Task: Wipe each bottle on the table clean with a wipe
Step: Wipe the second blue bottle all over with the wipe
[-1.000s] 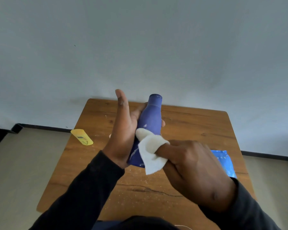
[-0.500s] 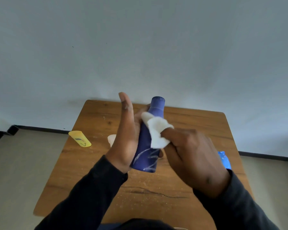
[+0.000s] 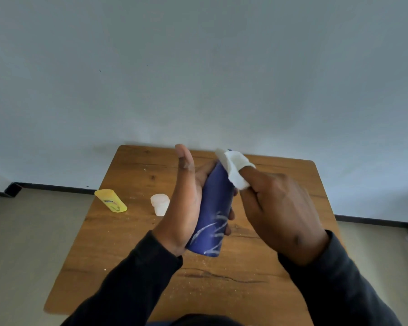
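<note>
A dark blue bottle (image 3: 213,212) with pale streaks near its base is held tilted above the wooden table (image 3: 276,276). My left hand (image 3: 185,205) grips it from the left side, thumb pointing up. My right hand (image 3: 277,212) holds a white wipe (image 3: 234,169) pressed over the bottle's top, which hides the cap. A yellow bottle (image 3: 110,200) lies on its side at the table's left edge. A small white bottle (image 3: 160,204) stands on the table just left of my left hand.
The table stands against a plain pale wall. White specks and a dark crack (image 3: 222,277) mark the near part of the tabletop. Beige floor lies to either side of the table.
The wipe in my right hand has slid up the blue bottle from its lower body to its top. The blue packet at the right is now hidden behind my right hand.
</note>
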